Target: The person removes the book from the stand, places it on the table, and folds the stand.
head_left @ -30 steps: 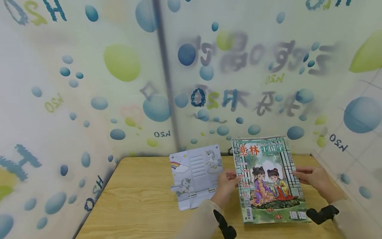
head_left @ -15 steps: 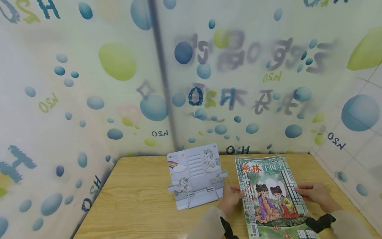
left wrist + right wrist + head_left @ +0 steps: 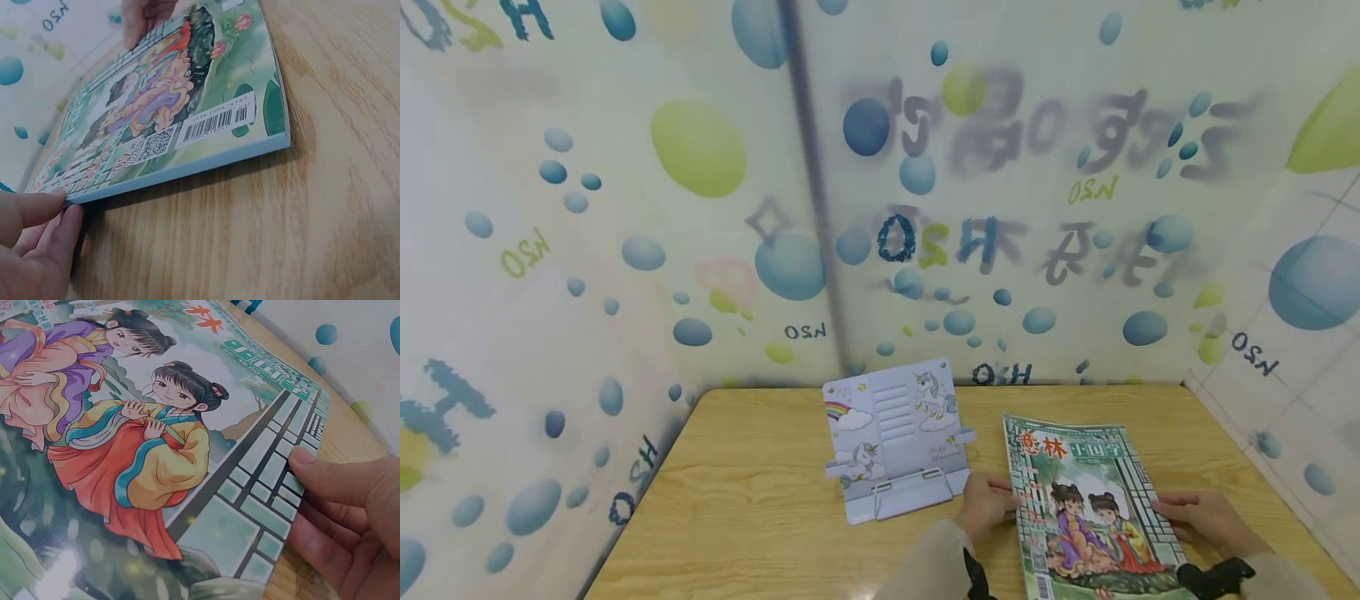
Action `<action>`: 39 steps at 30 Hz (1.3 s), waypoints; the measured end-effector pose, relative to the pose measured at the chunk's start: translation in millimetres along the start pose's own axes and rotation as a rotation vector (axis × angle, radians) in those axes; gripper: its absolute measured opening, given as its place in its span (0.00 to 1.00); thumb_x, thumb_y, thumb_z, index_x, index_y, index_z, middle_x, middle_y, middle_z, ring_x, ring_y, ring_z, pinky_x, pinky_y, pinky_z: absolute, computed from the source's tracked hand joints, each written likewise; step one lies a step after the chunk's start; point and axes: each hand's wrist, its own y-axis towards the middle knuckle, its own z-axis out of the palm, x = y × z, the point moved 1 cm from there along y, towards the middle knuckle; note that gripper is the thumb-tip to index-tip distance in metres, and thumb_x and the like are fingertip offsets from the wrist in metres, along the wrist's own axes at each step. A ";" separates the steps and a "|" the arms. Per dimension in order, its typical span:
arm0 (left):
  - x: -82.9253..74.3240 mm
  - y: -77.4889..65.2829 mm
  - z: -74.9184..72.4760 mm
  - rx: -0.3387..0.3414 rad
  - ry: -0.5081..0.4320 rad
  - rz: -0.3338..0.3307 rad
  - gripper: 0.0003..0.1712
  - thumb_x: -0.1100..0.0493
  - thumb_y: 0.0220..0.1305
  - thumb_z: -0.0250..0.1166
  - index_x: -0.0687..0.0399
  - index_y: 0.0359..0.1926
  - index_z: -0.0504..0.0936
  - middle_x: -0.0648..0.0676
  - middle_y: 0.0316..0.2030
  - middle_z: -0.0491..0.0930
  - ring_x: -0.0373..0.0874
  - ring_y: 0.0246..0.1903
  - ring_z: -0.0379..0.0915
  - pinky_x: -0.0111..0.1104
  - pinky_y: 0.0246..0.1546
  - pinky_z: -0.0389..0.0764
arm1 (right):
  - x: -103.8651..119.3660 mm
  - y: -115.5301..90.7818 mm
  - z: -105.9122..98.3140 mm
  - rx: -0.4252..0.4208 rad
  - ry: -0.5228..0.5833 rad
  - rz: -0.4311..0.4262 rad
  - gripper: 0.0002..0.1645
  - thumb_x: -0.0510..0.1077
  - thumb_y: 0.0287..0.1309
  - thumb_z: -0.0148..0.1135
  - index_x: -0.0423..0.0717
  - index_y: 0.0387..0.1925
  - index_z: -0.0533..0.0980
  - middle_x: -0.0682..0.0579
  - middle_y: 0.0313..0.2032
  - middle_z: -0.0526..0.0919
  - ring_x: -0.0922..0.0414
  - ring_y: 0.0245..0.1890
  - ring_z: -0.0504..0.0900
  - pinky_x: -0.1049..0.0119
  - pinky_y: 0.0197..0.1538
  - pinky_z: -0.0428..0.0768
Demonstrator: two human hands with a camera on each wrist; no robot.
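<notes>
A magazine (image 3: 1086,508) with two illustrated figures on its green cover is held low over the right part of the table, its far end raised. My left hand (image 3: 988,506) pinches its left, spine edge between thumb and fingers; the left wrist view shows the thumb on the cover and fingers beneath. On the opposite edge my right hand (image 3: 350,519) grips with the thumb on top and the other fingers underneath. Left of the magazine stands a pale lilac book stand (image 3: 895,442) with unicorn drawings and a wire page holder at its foot; neither hand touches it.
The wooden table (image 3: 745,492) ends against a wall covering (image 3: 760,275) printed with blue and green ovals and lettering. A side panel (image 3: 1292,400) rises along the table's right edge. Black straps cross both wrists.
Both hands have lowered the magazine and brought it nearer, tilting it flatter toward the table. More of the book stand's right side is now visible. The grip on both edges stays.
</notes>
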 end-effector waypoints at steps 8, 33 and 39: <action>-0.7 -2.7 -0.4 -0.049 0.106 0.052 0.11 0.77 0.40 0.70 0.63 0.24 0.77 0.51 0.19 0.75 0.39 0.20 0.74 0.31 0.20 0.78 | -0.6 -0.7 0.5 -0.001 0.031 0.025 0.32 0.43 0.48 0.68 0.18 0.45 0.70 0.50 0.29 0.82 0.57 0.27 0.82 0.62 0.33 0.80; -7.5 -5.4 -15.0 0.052 0.279 0.049 0.07 0.69 0.45 0.70 0.60 0.28 0.80 0.48 0.21 0.76 0.38 0.20 0.75 0.31 0.20 0.75 | 4.8 -6.4 -3.6 -0.016 0.047 0.017 0.30 0.44 0.50 0.66 0.22 0.47 0.72 0.48 0.31 0.82 0.55 0.30 0.82 0.59 0.34 0.80; -11.9 -8.3 -18.8 0.114 0.269 0.015 0.06 0.67 0.49 0.69 0.61 0.31 0.81 0.51 0.21 0.79 0.40 0.22 0.77 0.33 0.23 0.78 | 13.0 -7.2 -7.2 -0.004 -0.012 0.006 0.38 0.49 0.53 0.64 0.22 0.53 0.65 0.44 0.34 0.82 0.53 0.32 0.81 0.57 0.36 0.80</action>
